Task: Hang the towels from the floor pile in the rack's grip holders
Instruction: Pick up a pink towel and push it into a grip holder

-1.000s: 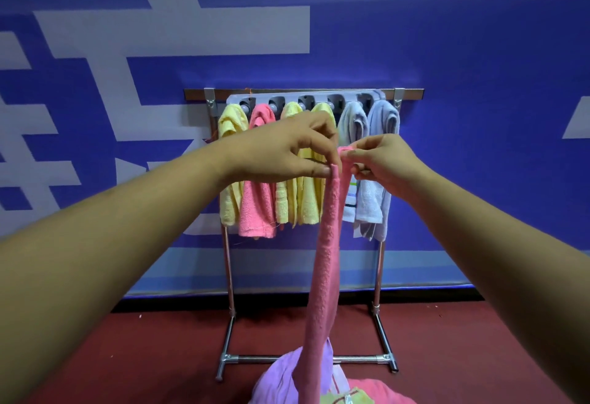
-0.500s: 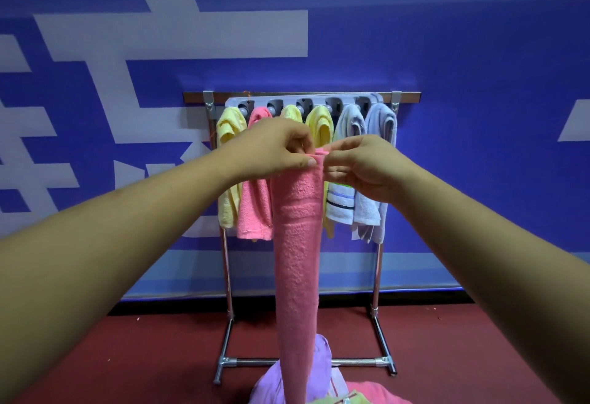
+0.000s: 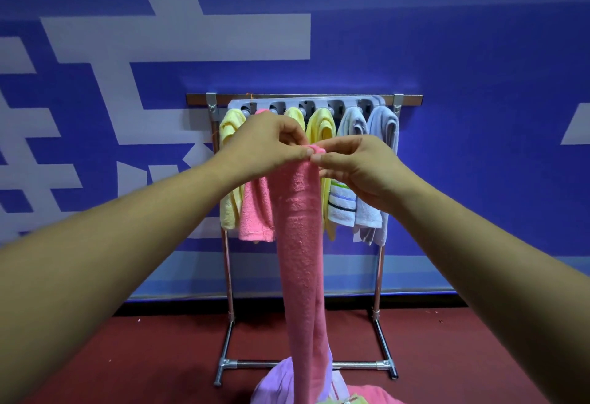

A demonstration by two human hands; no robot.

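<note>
**A:** Floor pile [image 3: 277,386] at 6 o'clock. The pink towel [image 3: 300,244] rises from it to centre. What grips it?

**B:** Left hand [image 3: 268,145] and right hand [image 3: 357,167] both pinch its top corner, fingers curled. Best kept bunched tight, then pushed into a holder on the rack [image 3: 227,276], 12 o'clock.

**A:** Versus half a second ago?

**B:** The corner now protrudes between the fingertips.

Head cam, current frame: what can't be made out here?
- Floor pile of towels: head view, cut by the bottom edge and covered by the long pink terry towel; count unknown.
- Grey plastic grip-holder strip: slots small, mouths covered by hung towels; free slot unclear.
- Pink towel's top edge: pinched under the left hand and right hand.
</note>
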